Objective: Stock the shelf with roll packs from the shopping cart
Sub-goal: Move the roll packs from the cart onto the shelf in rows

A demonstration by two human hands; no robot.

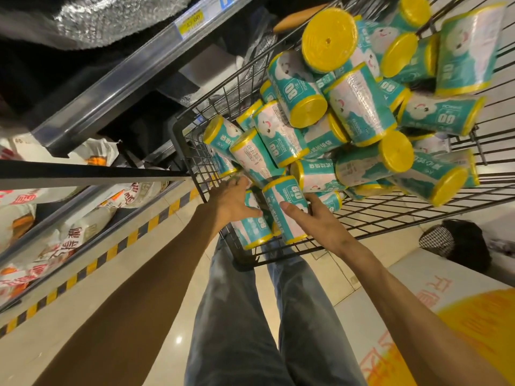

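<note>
Both bare arms reach toward twelve o'clock. Left hand [232, 201] lies flat with fingers spread; right hand [317, 221] curls, thumb toward ten o'clock.

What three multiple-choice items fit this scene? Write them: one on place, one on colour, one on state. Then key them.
1. Where are the roll packs piled?
A. on the floor
B. in the wire cart
C. on the top shelf

2. What colour are the packs' round ends?
A. yellow
B. red
C. black

3. What is the right hand doing?
A. hanging empty by the leg
B. gripping the cart rim
C. touching a pack

Key: B, wire sides surround the pile; A, every visible end is yellow; C, its fingers lie on a teal pack beside the left hand.
</note>
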